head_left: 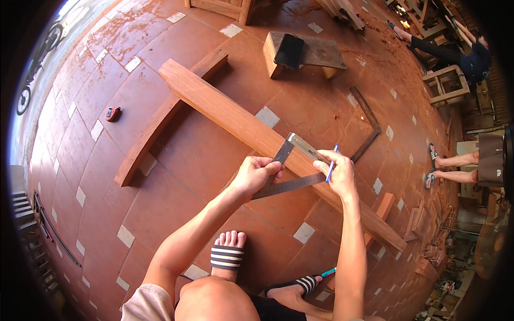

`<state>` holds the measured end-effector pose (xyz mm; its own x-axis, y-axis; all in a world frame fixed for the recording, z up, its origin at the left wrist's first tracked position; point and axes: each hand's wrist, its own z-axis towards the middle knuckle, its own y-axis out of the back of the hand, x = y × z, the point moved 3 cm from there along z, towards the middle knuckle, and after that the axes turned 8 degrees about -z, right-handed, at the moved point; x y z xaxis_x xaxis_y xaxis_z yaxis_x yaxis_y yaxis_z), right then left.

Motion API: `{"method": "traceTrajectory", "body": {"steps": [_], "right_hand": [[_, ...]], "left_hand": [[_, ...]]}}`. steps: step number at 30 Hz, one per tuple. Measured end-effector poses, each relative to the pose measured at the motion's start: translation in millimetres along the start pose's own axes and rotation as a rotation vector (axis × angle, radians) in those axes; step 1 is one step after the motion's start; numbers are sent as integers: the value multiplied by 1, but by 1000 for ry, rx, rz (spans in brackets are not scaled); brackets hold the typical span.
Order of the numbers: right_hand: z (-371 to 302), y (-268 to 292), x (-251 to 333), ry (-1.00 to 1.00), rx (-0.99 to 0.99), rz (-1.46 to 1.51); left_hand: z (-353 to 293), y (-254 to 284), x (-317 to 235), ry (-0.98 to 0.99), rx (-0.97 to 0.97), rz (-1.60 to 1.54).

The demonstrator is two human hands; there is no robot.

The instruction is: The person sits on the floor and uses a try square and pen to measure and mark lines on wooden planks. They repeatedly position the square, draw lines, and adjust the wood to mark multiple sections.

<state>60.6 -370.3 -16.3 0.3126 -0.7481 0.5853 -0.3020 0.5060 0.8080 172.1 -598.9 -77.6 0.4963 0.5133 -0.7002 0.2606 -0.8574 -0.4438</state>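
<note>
A long reddish wooden beam (225, 111) runs diagonally across the floor in front of me. A square's metal stock (305, 145) lies on the beam, and its dark blade (284, 152) crosses the wood. My left hand (257, 174) is closed, pinching the blade's near end. My right hand (340, 170) is at the other end of the stock, with a blue-and-white pen (332, 163) in its fingers; whether it also grips the stock is hard to see. A thin metal strip, like a ruler (289, 186), stretches below between both hands.
A curved wooden piece (147, 142) lies under the beam's far end. A red tape measure (112, 114) is at left. A low wooden bench (321, 53) carries a black tablet-like object (289, 51). An angled dark bar (368, 120) lies right. Other people (455, 166) are at far right.
</note>
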Motion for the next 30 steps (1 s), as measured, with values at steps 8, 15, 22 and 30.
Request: {"method": "traceTrajectory", "body": {"steps": [8, 15, 22, 30], "right_hand": [[17, 5, 33, 32, -40, 399], [63, -21, 93, 137, 396, 167], [71, -33, 108, 232, 387, -15], [72, -37, 109, 306, 370, -53]], "left_hand": [[-1, 1, -2, 46, 20, 11], [-1, -2, -1, 30, -5, 2], [-1, -2, -1, 38, -22, 2], [-3, -2, -3, 28, -23, -1]]}}
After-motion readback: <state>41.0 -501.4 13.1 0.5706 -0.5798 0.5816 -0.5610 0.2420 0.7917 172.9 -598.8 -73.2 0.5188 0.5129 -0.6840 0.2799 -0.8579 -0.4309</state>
